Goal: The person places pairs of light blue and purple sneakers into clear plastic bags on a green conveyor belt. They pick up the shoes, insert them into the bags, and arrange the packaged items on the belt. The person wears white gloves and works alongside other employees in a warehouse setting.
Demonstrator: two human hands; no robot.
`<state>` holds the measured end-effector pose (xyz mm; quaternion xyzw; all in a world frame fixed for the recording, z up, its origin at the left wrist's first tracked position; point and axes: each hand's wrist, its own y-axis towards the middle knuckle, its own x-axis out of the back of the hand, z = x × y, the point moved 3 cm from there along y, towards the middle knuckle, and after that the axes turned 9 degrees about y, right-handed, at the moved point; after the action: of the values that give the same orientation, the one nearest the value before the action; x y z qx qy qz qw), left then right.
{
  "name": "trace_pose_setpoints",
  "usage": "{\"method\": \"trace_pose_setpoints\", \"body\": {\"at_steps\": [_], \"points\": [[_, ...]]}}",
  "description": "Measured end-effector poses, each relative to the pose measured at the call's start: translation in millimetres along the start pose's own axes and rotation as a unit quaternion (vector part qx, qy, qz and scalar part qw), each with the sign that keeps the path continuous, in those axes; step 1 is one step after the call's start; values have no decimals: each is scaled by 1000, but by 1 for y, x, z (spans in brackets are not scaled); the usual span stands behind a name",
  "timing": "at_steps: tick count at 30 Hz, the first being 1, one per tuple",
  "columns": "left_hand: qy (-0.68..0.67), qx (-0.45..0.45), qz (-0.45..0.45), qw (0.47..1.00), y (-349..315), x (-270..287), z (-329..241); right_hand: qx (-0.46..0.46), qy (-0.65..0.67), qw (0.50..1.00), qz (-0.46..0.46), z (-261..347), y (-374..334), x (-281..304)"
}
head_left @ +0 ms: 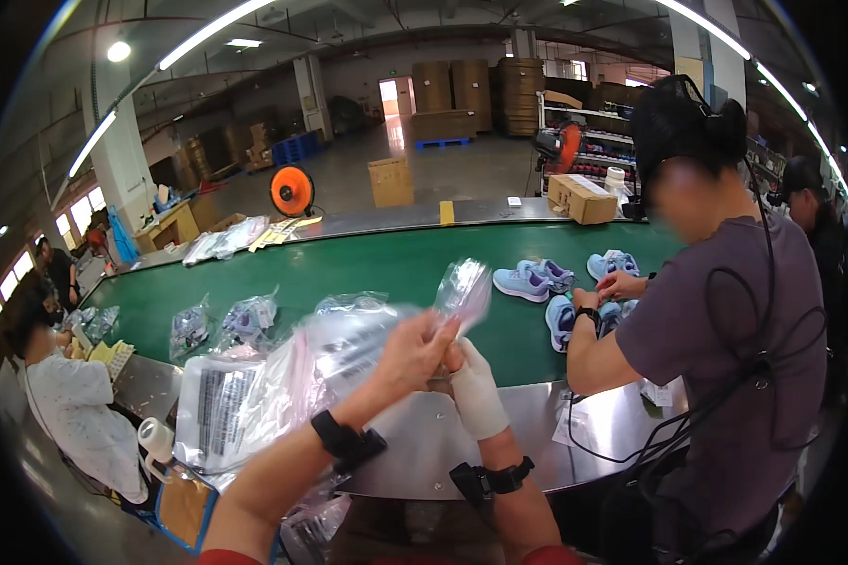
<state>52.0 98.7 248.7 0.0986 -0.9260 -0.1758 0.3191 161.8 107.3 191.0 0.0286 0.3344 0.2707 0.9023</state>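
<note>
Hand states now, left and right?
Left hand: closed, holding a clear plastic bag.
Right hand: white-wrapped, up against the left; open or closed cannot be told.

Left hand (413, 353): fingers pinched — higher
Right hand (476, 391): just below, fingers partly hidden
Forearms (278, 476): converging upward

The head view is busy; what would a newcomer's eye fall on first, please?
Probably the green belt across the middle, with blue shoes toward its right. In front, the left hand and white-covered right hand meet at a clear plastic bag. Beyond the belt, left of centre, an orange fan stands out.
</note>
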Motion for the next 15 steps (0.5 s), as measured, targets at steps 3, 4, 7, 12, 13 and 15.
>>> {"method": "trace_pose_setpoints", "body": {"at_steps": [3, 4, 7, 12, 13, 15], "points": [[-228, 122, 61, 964, -24, -22, 5, 8, -38, 999, 21, -12, -6, 29], [-256, 127, 52, 957, -29, -24, 5, -5, -50, 998, 36, -10, -10, 29], [-322, 157, -43, 933, -45, -14, 23, 14, -63, 998, -1, -4, -19, 38], [-412, 187, -210, 867, -55, 50, 57, 56, -90, 981, -163, 8, -34, 94], [-412, 207, -205, 864, -55, 43, 50, 56, -89, 989, -108, 5, -34, 91], [-411, 258, -201, 851, -62, 17, 43, 40, -85, 996, 2, 16, -37, 45]]}}
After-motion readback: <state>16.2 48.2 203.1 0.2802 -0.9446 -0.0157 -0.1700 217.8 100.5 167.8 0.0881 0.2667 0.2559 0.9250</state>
